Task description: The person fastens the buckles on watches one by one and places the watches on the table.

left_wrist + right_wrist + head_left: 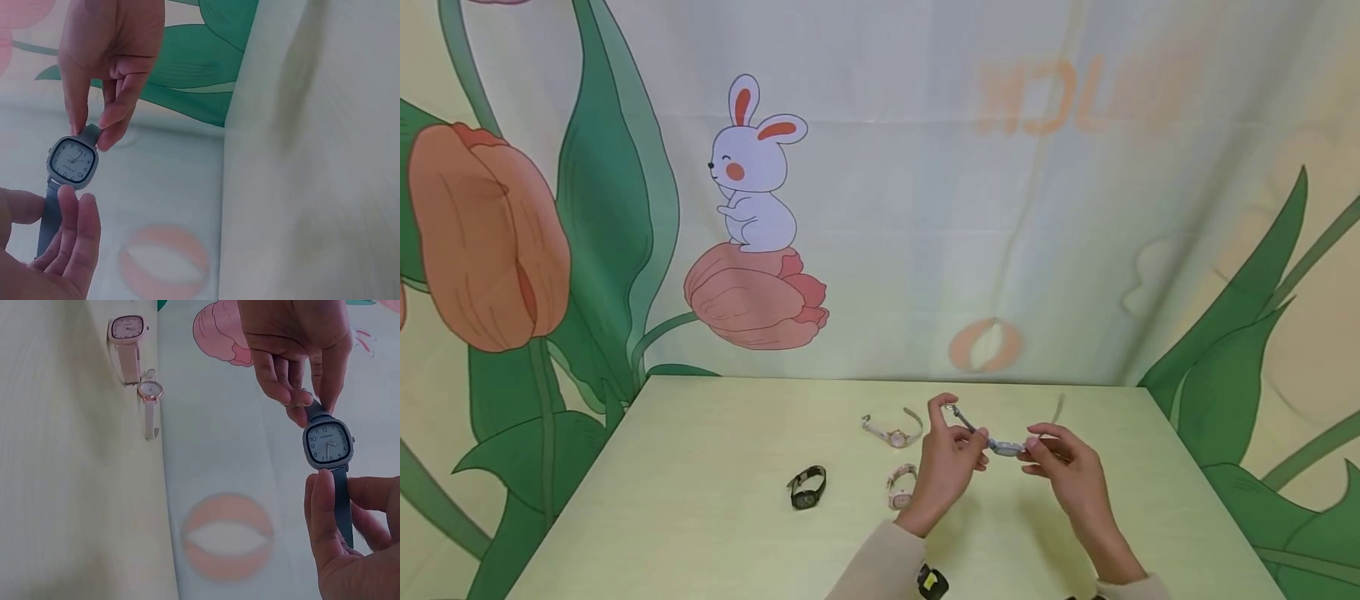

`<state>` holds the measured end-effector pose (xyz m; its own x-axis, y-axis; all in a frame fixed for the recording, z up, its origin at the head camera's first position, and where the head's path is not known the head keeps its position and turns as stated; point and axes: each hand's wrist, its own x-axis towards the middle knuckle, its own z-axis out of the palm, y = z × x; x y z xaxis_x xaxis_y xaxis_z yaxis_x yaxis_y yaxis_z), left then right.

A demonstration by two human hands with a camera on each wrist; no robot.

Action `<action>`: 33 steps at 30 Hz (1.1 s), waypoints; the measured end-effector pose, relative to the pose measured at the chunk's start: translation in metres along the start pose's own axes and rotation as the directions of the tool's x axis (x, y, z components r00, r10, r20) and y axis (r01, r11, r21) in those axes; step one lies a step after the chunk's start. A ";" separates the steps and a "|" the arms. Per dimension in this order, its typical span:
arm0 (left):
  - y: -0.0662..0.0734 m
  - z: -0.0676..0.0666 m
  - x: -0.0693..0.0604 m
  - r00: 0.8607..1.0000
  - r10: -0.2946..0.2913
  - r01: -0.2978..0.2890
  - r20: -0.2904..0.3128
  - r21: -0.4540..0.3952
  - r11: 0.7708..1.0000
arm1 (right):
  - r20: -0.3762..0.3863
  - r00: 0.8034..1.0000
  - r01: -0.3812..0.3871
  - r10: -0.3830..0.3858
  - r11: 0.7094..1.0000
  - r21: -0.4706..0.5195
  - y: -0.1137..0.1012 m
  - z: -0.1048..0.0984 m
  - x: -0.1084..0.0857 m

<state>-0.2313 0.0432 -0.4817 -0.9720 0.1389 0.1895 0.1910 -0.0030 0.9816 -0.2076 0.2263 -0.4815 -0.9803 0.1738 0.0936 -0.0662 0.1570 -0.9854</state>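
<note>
A blue-grey watch [1006, 449] is held up over the tabletop [700, 533].
The left hand [951, 467] pinches its strap [340, 494] in the fingers on one side of the square face [328, 443]; the right hand [1072, 477] does likewise on the other. Over to the person's left, I see a black watch [806, 499], a pink watch [900, 500] and a white watch [897, 437] resting on the tabletop.

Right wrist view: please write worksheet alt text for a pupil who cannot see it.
A blue-grey, rounded-square wristwatch is held between the left hand above and the right hand below. On the pale tabletop at left lie a pink rectangular watch and a round watch with a rose-gold rim.
</note>
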 end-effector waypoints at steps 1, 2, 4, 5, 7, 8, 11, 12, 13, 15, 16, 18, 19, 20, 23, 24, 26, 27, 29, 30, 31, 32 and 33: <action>0.002 -0.002 -0.001 1.000 -0.004 0.004 -0.018 -0.014 1.000 | -0.002 1.000 0.009 -0.009 1.000 0.016 -0.002 0.001 -0.001; 0.005 -0.003 -0.001 0.999 -0.010 0.009 -0.037 -0.025 1.000 | -0.004 1.000 0.018 -0.017 0.999 0.034 -0.004 0.003 -0.001; 0.009 -0.006 -0.002 0.998 -0.016 0.013 -0.063 -0.049 0.999 | -0.006 1.000 0.025 -0.024 0.997 0.070 -0.009 0.006 -0.003; 0.011 -0.008 -0.002 0.997 -0.022 0.018 -0.068 -0.063 0.998 | -0.006 1.000 0.026 -0.026 0.996 0.089 -0.011 0.007 -0.003; 0.016 -0.012 -0.002 0.997 -0.042 0.036 -0.072 -0.081 0.996 | -0.014 0.999 0.037 -0.036 0.992 0.120 -0.015 0.010 -0.004; 0.018 -0.014 -0.002 0.996 -0.055 0.049 -0.069 -0.094 0.994 | -0.020 0.999 0.040 -0.038 0.991 0.130 -0.017 0.011 -0.004; 0.024 -0.021 -0.003 0.995 -0.088 0.081 -0.053 -0.122 0.989 | -0.034 0.999 0.045 -0.039 0.985 0.164 -0.022 0.015 -0.004; 0.026 -0.023 -0.004 0.994 -0.097 0.091 -0.049 -0.130 0.987 | -0.035 0.999 0.047 -0.042 0.983 0.177 -0.024 0.017 -0.004; 0.028 -0.025 -0.005 0.993 -0.104 0.097 -0.046 -0.138 0.986 | -0.033 0.998 0.052 -0.046 0.981 0.188 -0.025 0.018 -0.004; 0.032 -0.029 -0.006 0.993 -0.114 0.106 -0.043 -0.154 0.982 | -0.032 0.998 0.061 -0.056 0.977 0.205 -0.029 0.022 -0.004; 0.034 -0.031 -0.007 0.992 -0.116 0.108 -0.044 -0.158 0.982 | -0.030 0.998 0.066 -0.061 0.975 0.210 -0.030 0.023 -0.004; 0.037 -0.034 -0.008 0.992 -0.116 0.106 -0.045 -0.176 0.979 | -0.026 0.997 0.071 -0.068 0.975 0.210 -0.033 0.026 -0.004; 0.039 -0.036 -0.008 0.993 -0.112 0.102 -0.045 -0.184 0.978 | -0.025 0.997 0.073 -0.069 0.976 0.206 -0.034 0.027 -0.004; 0.040 -0.037 -0.009 0.993 -0.107 0.097 -0.043 -0.188 0.977 | -0.025 0.997 0.072 -0.068 0.977 0.200 -0.035 0.029 -0.004; 0.045 -0.043 -0.010 0.995 -0.094 0.087 -0.026 -0.183 0.979 | -0.013 0.997 0.077 -0.076 0.974 0.213 -0.038 0.031 -0.005; 0.046 -0.045 -0.010 0.996 -0.088 0.084 -0.018 -0.171 0.982 | -0.008 0.997 0.078 -0.078 0.973 0.219 -0.039 0.031 -0.005; 0.048 -0.048 -0.011 0.997 -0.078 0.077 -0.002 -0.135 0.988 | 0.003 0.996 0.083 -0.086 0.968 0.237 -0.041 0.032 -0.005; 0.049 -0.050 -0.011 0.997 -0.076 0.076 0.006 -0.119 0.990 | 0.008 0.996 0.084 -0.089 0.965 0.247 -0.041 0.033 -0.006; 0.050 -0.053 -0.011 0.998 -0.066 0.067 0.020 -0.101 0.993 | 0.015 0.996 0.085 -0.092 0.963 0.255 -0.043 0.034 -0.006; 0.051 -0.054 -0.011 0.998 -0.061 0.064 0.024 -0.099 0.993 | 0.018 0.995 0.086 -0.094 0.962 0.259 -0.044 0.035 -0.007; 0.052 -0.056 -0.012 0.998 -0.059 0.061 0.027 -0.100 0.993 | 0.019 0.995 0.087 -0.096 0.961 0.263 -0.046 0.035 -0.007; 0.053 -0.057 -0.012 0.998 -0.060 0.063 0.031 -0.101 0.993 | 0.021 0.995 0.087 -0.097 0.959 0.271 -0.047 0.036 -0.008; 0.054 -0.058 -0.013 0.998 -0.058 0.061 0.034 -0.106 0.993 | 0.024 0.995 0.089 -0.099 0.957 0.277 -0.048 0.037 -0.008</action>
<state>-0.2167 -0.0161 -0.4296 -0.9762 0.1727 0.1316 0.1157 -0.0991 0.9883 -0.2034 0.1815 -0.4402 -0.9731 0.1339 0.1875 -0.2020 -0.1040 -0.9738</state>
